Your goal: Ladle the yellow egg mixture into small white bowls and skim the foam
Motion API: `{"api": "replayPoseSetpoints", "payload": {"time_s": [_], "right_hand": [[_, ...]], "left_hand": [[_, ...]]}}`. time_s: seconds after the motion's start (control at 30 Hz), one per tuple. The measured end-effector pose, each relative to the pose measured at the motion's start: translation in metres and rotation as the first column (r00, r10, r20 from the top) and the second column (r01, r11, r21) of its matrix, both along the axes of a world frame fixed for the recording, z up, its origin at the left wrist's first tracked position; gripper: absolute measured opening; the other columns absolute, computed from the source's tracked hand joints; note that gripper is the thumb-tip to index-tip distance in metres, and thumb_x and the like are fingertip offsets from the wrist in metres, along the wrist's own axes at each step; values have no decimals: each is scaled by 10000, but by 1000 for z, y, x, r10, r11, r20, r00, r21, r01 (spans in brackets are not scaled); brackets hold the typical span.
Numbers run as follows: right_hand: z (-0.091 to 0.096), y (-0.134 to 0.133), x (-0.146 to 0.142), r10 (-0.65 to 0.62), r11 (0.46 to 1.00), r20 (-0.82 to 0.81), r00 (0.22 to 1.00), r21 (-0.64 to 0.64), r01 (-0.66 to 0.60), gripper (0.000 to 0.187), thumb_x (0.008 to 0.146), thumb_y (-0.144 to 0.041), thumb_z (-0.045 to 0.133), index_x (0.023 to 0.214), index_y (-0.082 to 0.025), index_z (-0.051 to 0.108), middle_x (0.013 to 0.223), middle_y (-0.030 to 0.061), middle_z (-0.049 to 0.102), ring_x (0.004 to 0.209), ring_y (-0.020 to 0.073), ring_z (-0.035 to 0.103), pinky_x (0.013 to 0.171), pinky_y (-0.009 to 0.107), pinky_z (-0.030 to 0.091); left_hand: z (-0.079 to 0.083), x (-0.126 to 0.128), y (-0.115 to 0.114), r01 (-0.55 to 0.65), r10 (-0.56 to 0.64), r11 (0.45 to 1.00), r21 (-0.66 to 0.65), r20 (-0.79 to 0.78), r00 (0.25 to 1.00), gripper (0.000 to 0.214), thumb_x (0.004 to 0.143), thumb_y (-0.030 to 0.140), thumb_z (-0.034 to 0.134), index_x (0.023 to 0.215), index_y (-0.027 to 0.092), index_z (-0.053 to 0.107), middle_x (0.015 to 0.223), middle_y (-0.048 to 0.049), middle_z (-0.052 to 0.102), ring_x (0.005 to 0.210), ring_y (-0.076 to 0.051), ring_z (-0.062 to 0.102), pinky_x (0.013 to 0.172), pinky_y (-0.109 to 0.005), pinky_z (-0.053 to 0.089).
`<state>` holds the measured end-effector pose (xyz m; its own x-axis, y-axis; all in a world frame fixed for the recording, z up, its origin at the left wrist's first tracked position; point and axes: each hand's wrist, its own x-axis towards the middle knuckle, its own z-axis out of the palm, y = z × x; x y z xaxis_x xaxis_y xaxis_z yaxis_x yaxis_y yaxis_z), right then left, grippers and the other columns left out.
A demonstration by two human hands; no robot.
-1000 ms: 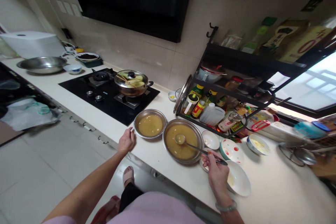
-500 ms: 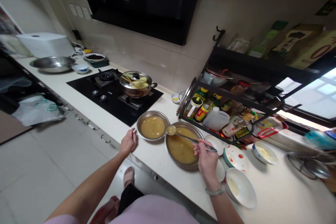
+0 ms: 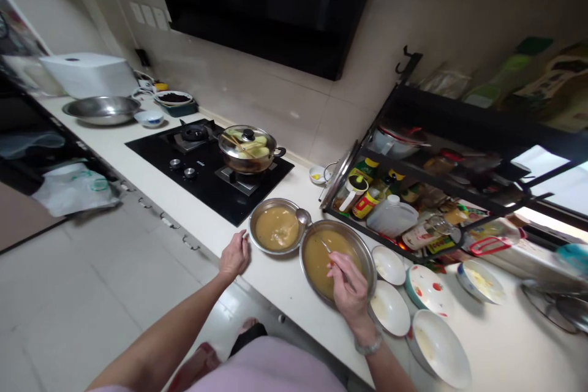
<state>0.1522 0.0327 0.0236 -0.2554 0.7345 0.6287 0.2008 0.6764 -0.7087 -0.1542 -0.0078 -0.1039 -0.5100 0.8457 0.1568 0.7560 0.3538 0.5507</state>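
Observation:
Two round metal pans of yellow-brown liquid stand side by side on the white counter. My right hand (image 3: 348, 286) is closed on the handle of a metal ladle (image 3: 304, 217), whose bowl is tipped over the right rim of the smaller pan (image 3: 277, 228). The hand hovers above the larger pan (image 3: 336, 257). My left hand (image 3: 234, 255) rests on the counter edge just left of the smaller pan, fingers curled, close to its rim; I cannot tell whether they touch it.
A black hob (image 3: 209, 165) carries a lidded pot (image 3: 248, 149). A black rack of bottles and jars (image 3: 413, 190) stands behind the pans. Several white bowls (image 3: 438, 349) lie to the right. A steel basin (image 3: 101, 109) and a white appliance (image 3: 87, 73) sit far left.
My right hand lifted the filled ladle out of the larger pan and carried it left to the smaller pan, where it now tips. The left hand stayed by the smaller pan.

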Motion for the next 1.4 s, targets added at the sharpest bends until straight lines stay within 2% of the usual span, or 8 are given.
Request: {"api": "replayPoseSetpoints", "payload": {"time_s": [0.23,0.4,0.53,0.67,0.83,1.03,1.23,1.4], "right_hand": [[-5,-30,28,-323,930,89,942,-156,333,196,920,-232,526,1055,-199,664,839,60,683,569,131,626,532,253,563],[0,-57,22,-480,851,199,854,-130,508,159,871,-286,579,942,-214,702,851,76,725,729,198,695,711,329,591],[-3,-68,6,-531,778,197,824,-271,566,156,837,-316,615,918,-206,691,829,64,725,687,200,696,661,320,586],[0,-71,-11,-511,734,162,844,-430,526,173,830,-314,612,931,-184,666,750,32,699,482,136,616,487,248,528],[16,-74,-16,-385,846,210,899,-309,434,193,779,-161,612,953,-206,681,863,42,697,781,175,659,717,278,542],[17,-83,21,-288,885,149,946,-336,322,331,773,-143,592,1086,-224,660,926,42,653,714,141,634,592,234,539],[4,-103,90,-429,792,84,899,-444,419,265,806,-266,608,1049,-191,681,876,68,673,675,164,629,507,248,536],[-20,-125,148,-578,624,-26,816,-659,420,389,736,-449,681,997,-160,688,795,59,683,569,170,623,415,264,512]], "left_hand": [[-4,-12,-3,-22,1,992,125,166,986,379,915,324,372,1230,178,523,1039,-92,679,826,-212,665,783,-361,524],[20,-13,-26,-69,-40,973,221,451,891,435,891,431,405,1252,204,485,866,-37,660,653,-174,639,640,-311,546],[57,31,-37,248,-354,933,261,534,768,430,861,480,463,1226,255,499,869,-41,651,655,-176,634,600,-298,544],[88,99,-16,662,-684,694,283,545,485,466,852,351,502,1295,209,471,759,-27,637,652,-162,612,655,-281,519],[98,158,12,783,-812,515,349,491,316,483,732,186,539,1215,182,559,829,-57,680,711,-164,619,710,-282,498],[94,184,10,666,-738,664,340,441,510,92,792,251,508,842,203,569,687,-20,640,588,-151,585,593,-259,473],[96,166,20,371,-477,862,345,309,823,250,886,367,383,954,208,563,814,-76,676,732,-217,662,713,-341,516],[87,154,21,452,-513,858,242,410,754,354,884,435,386,1024,183,593,656,-23,619,547,-189,596,559,-313,498]]}}
